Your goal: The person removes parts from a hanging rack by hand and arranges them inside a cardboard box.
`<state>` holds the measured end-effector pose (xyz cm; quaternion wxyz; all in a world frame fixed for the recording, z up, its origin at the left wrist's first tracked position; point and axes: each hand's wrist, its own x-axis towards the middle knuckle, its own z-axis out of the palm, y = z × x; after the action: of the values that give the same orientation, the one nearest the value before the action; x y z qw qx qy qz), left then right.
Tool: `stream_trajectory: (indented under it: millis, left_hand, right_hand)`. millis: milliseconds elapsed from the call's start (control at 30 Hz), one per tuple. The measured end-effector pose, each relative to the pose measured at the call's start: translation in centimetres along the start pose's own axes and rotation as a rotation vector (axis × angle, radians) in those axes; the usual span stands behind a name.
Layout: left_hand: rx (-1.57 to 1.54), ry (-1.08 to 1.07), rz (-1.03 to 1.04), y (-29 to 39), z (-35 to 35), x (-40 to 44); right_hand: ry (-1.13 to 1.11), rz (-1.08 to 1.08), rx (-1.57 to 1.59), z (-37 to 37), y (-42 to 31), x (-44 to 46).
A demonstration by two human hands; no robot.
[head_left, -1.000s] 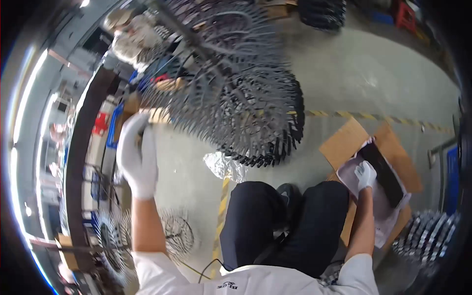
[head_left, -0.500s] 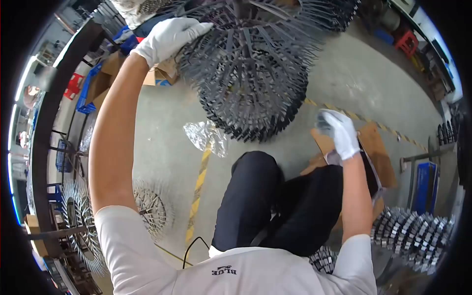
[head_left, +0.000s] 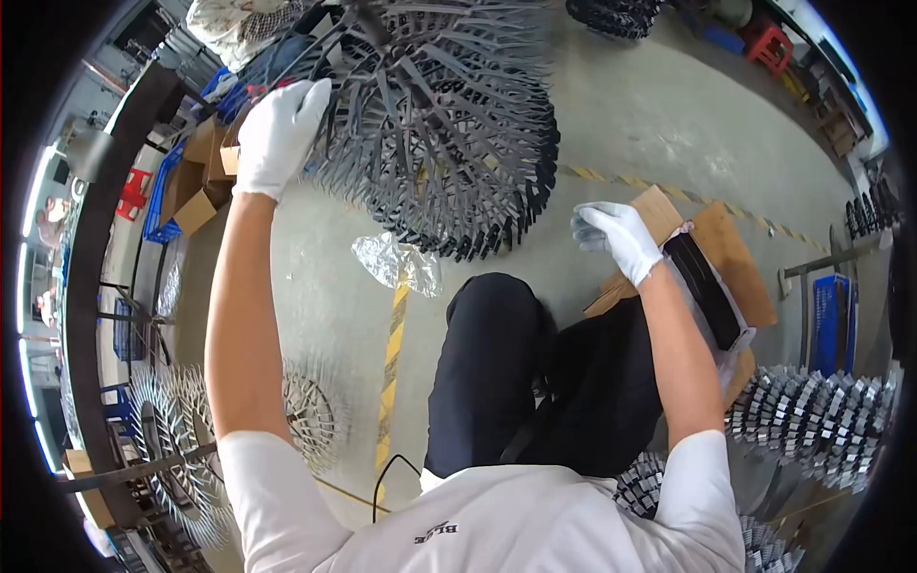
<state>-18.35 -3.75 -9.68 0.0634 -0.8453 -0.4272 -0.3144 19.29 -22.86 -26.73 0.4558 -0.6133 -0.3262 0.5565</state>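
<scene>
A large rack of grey metal prongs (head_left: pixel 430 134) fills the top middle, with dark pieces along its lower and right rim. My left hand (head_left: pixel 282 138), in a white glove, is at the rack's left edge, thumb and fingers close to the prongs; whether it pinches one is hidden. My right hand (head_left: pixel 616 239), also gloved, is in the air right of the rack, its fingers curled towards the thumb; what they hold, if anything, cannot be made out. Just beyond it is an open cardboard box (head_left: pixel 731 253) with a dark bundle (head_left: pixel 702 286) inside.
Crumpled clear plastic (head_left: pixel 396 265) lies on the floor by yellow-black tape (head_left: pixel 392 368). Spiky wheels (head_left: pixel 172 420) stand at lower left, a rack of shiny pieces (head_left: pixel 807 420) at lower right. Open cartons (head_left: pixel 196 181) are at left; a person (head_left: pixel 239 33) is at top left.
My right hand has come out of the box and up towards the rack. My left hand reached onto the prongs and is now at their left edge. The rack has turned.
</scene>
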Motion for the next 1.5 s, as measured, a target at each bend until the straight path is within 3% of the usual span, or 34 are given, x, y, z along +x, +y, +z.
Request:
stream_trajectory:
  millis: [133,200,300,400,467,500,567,633,700,733,800,867,900,1000,1100,1267,1333,1367,1500]
  left_hand:
    - [0.054,-0.171,-0.230,3.5,-0.4,1.4]
    - [0.105,-0.158,-0.223,5.3,0.9,3.2]
    - [0.210,-0.221,-0.281,7.0,3.1,7.9]
    - [0.110,-0.308,-0.406,9.7,2.9,9.5]
    - [0.107,-0.229,-0.435,11.8,2.7,8.6]
    - [-0.036,-0.109,-0.450,12.7,2.3,7.8]
    - [-0.163,0.171,-0.173,12.9,2.1,6.0]
    - [-0.069,0.406,0.092,14.0,0.7,2.4]
    - [-0.242,0.245,0.324,13.4,0.7,-3.4]
    - [-0.341,0.013,0.375,13.1,3.0,-6.0]
    - [-0.406,-0.444,0.319,14.4,11.6,-10.2]
    - [-0.445,-0.702,0.361,12.2,20.5,-15.2]
    - [-0.371,-0.691,0.389,11.9,24.2,-16.7]
    - [-0.169,-0.405,0.304,13.0,30.5,-16.5]
    - [0.036,-0.305,0.107,12.2,36.1,-15.0]
    - [0.038,-0.363,-0.159,9.7,42.5,-12.3]
    - [-0.239,-0.548,-0.423,12.0,40.8,-9.9]
    - [-0.166,-0.585,-0.473,12.4,41.0,-9.3]
    - [-0.330,-0.592,-0.424,10.1,43.3,-10.4]
  right_hand:
    - [0.028,0.073,-0.074,0.6,-0.9,2.6]
    - [0.037,0.089,-0.094,0.1,0.3,5.2]
    - [0.088,0.204,-0.189,-0.3,2.7,8.6]
    - [0.117,0.246,-0.157,0.0,7.3,11.3]
    - [0.069,0.275,0.075,0.7,10.2,12.5]
    - [0.081,0.290,0.093,1.0,11.6,13.1]
    - [0.089,0.334,0.168,1.9,14.0,13.8]
    - [0.089,0.393,0.281,2.1,16.2,14.4]
    - [0.066,0.357,0.387,2.1,17.1,15.0]
    - [0.063,0.348,0.440,2.3,17.5,14.7]
    - [0.087,0.329,0.518,2.8,17.6,14.9]
    - [0.067,0.351,0.574,3.2,18.8,15.8]
    - [0.086,0.359,0.585,3.6,18.3,15.6]
    - [0.140,0.329,0.696,3.9,17.0,16.1]
    - [0.136,0.224,0.830,3.7,17.5,17.1]
    - [-0.063,0.230,0.939,2.4,16.1,18.3]
    - [-0.066,0.264,0.845,2.7,15.6,19.5]
    - [-0.063,0.255,0.792,2.7,15.4,19.9]
    - [0.018,0.209,0.737,2.7,15.9,20.8]
